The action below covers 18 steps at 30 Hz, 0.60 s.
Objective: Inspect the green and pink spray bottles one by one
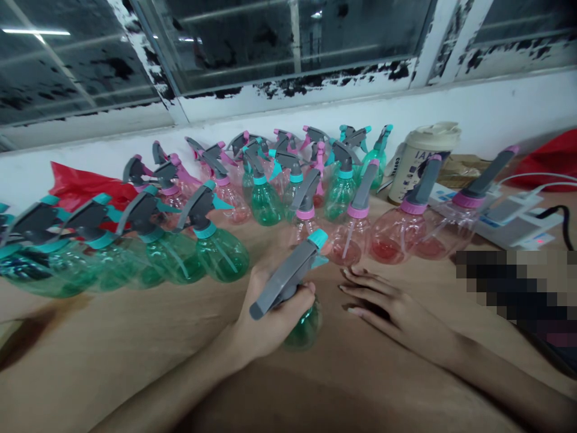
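My left hand (265, 316) is wrapped round the neck of a green spray bottle (304, 328) with a grey trigger head (288, 273) and teal nozzle, holding it upright on the wooden table (135, 349). Just to the right of the bottle, my right hand (387, 304) rests flat on the table with its fingers stretched out and nothing in it. Rows of finished spray bottles stand behind: green ones (220, 249) at the left, pink ones (396, 231) at the right.
More green and pink spray bottles (265, 198) crowd the back of the table under a white wall and window. A beige lidded cup (421, 159) stands at the back right, beside a white power strip (514, 219) with cables. Red plastic bags (81, 183) lie at the far left and far right.
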Tool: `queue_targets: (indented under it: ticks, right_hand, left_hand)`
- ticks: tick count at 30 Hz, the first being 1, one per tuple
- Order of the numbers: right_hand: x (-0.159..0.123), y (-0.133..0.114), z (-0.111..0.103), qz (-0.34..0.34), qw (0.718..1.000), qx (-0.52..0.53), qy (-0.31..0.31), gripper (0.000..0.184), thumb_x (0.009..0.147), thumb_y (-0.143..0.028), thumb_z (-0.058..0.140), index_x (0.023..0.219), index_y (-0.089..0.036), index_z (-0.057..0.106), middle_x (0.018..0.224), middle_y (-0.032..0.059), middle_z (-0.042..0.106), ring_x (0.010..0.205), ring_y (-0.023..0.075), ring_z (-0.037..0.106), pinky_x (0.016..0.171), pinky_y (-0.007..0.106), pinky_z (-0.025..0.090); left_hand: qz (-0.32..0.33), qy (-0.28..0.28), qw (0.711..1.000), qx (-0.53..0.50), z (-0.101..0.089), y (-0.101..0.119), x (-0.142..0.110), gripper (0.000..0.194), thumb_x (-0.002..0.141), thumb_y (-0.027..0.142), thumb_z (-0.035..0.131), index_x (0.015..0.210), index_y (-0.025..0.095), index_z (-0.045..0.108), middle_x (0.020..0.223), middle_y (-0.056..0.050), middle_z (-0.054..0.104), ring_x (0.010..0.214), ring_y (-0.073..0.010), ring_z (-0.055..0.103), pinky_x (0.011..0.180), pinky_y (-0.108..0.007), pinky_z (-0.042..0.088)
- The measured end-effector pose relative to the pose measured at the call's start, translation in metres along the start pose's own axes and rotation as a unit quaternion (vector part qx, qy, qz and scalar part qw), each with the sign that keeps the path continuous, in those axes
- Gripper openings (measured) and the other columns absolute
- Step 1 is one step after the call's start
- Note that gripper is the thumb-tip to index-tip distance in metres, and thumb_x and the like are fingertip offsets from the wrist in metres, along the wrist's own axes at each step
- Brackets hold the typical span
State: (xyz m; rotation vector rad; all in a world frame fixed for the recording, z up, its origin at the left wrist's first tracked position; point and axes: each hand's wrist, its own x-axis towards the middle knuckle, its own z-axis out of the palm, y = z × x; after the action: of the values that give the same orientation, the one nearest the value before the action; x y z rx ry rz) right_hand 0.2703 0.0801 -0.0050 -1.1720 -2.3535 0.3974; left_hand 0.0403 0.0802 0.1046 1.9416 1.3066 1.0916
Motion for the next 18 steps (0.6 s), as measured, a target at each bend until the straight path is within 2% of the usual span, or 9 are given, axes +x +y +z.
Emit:
queue_targets:
  ticks: [3,8,13,16,18]
  right_hand:
    - [-0.0001,0.0003,0.0004,-0.002,1.0,-0.004,-0.003,0.035,0.089,-0.037,0.047,0.122,-0.027,0.054,0.132,0.0029,0.051,0.127,0.0215,0.04,0.105,0.045,0.036]
    - [-0.0001,0.0008,0.0,-0.004,1.0,0.0,-0.005,0.034,0.09,-0.036,0.047,0.121,-0.027,0.055,0.131,0.0024,0.052,0.127,0.0217,0.039,0.104,0.045,0.037]
    - [-0.0005,-0.0001,-0.0011,-0.007,1.0,0.005,0.0,0.033,0.089,-0.036,0.048,0.12,-0.028,0.056,0.13,0.0018,0.053,0.127,0.0223,0.04,0.103,0.046,0.038]
    - [-0.0002,-0.0004,-0.0011,-0.004,1.0,0.001,-0.005,0.034,0.09,-0.036,0.046,0.12,-0.027,0.056,0.131,0.002,0.053,0.127,0.0218,0.04,0.104,0.045,0.037]
    - [0.0001,-0.0004,-0.0008,-0.002,1.0,-0.005,-0.008,0.035,0.09,-0.037,0.046,0.121,-0.026,0.055,0.131,0.0029,0.052,0.127,0.0217,0.039,0.104,0.046,0.036]
  left_hand:
    - [0.013,-0.009,1.0,-0.013,0.0005,-0.0001,-0.0007,0.006,0.07,0.019,0.05,0.067,0.024,0.052,0.051,0.006,0.037,0.044,-0.0112,0.035,0.041,-0.023,0.035]
    - [0.023,-0.034,0.999,-0.017,-0.0019,-0.0024,0.001,0.012,0.069,0.016,0.051,0.076,0.023,0.058,0.063,0.003,0.052,0.055,-0.0138,0.048,0.055,-0.027,0.045]
    - [0.042,-0.046,0.998,-0.019,-0.0036,-0.003,0.0033,0.019,0.069,0.016,0.049,0.082,0.024,0.061,0.074,0.0,0.061,0.061,-0.0155,0.056,0.063,-0.03,0.049]
    - [0.058,-0.049,0.997,-0.019,-0.0036,-0.0024,0.004,0.022,0.068,0.015,0.048,0.082,0.025,0.061,0.071,0.001,0.061,0.058,-0.0146,0.054,0.058,-0.029,0.048]
    - [0.065,-0.045,0.997,-0.013,-0.0032,-0.003,0.0038,0.016,0.068,0.016,0.047,0.073,0.024,0.06,0.061,0.002,0.056,0.053,-0.0143,0.051,0.052,-0.028,0.045]
